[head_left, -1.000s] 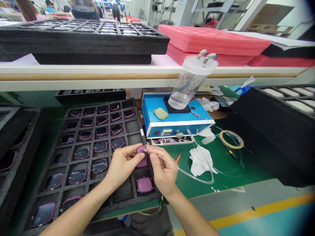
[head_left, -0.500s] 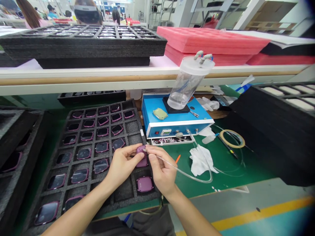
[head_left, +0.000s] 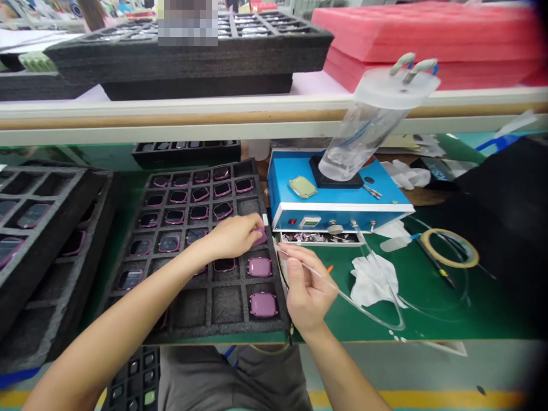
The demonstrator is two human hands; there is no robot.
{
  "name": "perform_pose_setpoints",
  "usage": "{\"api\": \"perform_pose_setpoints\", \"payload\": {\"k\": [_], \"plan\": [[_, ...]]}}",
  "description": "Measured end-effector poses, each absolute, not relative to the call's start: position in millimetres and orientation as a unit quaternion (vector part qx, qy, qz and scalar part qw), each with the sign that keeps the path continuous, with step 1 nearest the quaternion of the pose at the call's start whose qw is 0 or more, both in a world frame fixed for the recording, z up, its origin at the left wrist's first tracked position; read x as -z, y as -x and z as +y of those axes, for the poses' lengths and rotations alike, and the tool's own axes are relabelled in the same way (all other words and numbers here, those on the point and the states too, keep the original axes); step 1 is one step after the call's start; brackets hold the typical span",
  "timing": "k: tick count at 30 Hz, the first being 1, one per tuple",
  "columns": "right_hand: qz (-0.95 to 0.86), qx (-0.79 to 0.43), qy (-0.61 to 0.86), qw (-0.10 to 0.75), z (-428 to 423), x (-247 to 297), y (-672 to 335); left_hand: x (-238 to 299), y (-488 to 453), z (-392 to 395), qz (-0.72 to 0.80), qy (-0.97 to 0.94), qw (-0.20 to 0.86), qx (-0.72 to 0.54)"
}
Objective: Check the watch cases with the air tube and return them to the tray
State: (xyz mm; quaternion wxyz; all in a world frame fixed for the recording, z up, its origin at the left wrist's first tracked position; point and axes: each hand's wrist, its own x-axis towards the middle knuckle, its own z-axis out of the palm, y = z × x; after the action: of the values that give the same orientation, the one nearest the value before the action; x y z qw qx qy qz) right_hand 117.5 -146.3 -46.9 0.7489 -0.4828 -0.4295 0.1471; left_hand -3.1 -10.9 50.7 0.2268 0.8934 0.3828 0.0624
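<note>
My left hand (head_left: 235, 234) reaches over the black foam tray (head_left: 201, 319) and pinches a purple watch case (head_left: 260, 237) at a cell in the tray's right column. My right hand (head_left: 306, 288) hovers at the tray's right edge, fingers pinched on the tip of a clear thin tube (head_left: 363, 311) that curves over the green mat to the blue machine (head_left: 334, 200). Two more purple cases (head_left: 260, 266) lie back up in the cells below my left hand. Several other cells hold cases with dark glass faces up.
A clear canister (head_left: 368, 134) stands tilted on the blue machine, beside a green case (head_left: 302, 187). White wipes (head_left: 374, 279), a tape ring (head_left: 449, 248) and a pen tool lie on the mat. More black foam trays (head_left: 38, 228) sit left; a shelf overhead carries black and red foam.
My left hand has carried the purple case away from the tube tip and up to a tray cell. My right hand stays pinched on the tube. The camera moved closer and tilted down.
</note>
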Motion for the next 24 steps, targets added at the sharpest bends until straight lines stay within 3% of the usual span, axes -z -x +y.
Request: {"api": "perform_pose_setpoints", "payload": {"k": [4,10,17,20,22,24], "plan": [[-0.428,-0.154,0.484,0.747,-146.4,47.3,-119.4,-54.0,0.0,8.0,0.340,-0.915,0.213,-0.049],[-0.417,-0.160,0.500,0.741,-145.7,48.4,-119.4,-57.7,-10.6,62.8,0.438,-0.883,0.093,-0.140],[-0.404,-0.163,0.512,0.740,-145.6,48.4,-116.2,-63.9,-9.2,58.4,0.447,-0.865,0.128,-0.187],[-0.396,-0.161,0.507,0.749,-144.7,44.8,-113.7,-54.1,3.3,12.7,0.443,-0.832,0.237,-0.233],[-0.407,-0.156,0.494,0.752,-143.5,43.2,-112.4,-43.4,11.7,-20.8,0.430,-0.736,0.429,-0.299],[-0.426,-0.145,0.488,0.748,-142.2,42.4,-111.6,-33.1,17.5,-47.2,0.420,-0.646,0.549,-0.324]]}}
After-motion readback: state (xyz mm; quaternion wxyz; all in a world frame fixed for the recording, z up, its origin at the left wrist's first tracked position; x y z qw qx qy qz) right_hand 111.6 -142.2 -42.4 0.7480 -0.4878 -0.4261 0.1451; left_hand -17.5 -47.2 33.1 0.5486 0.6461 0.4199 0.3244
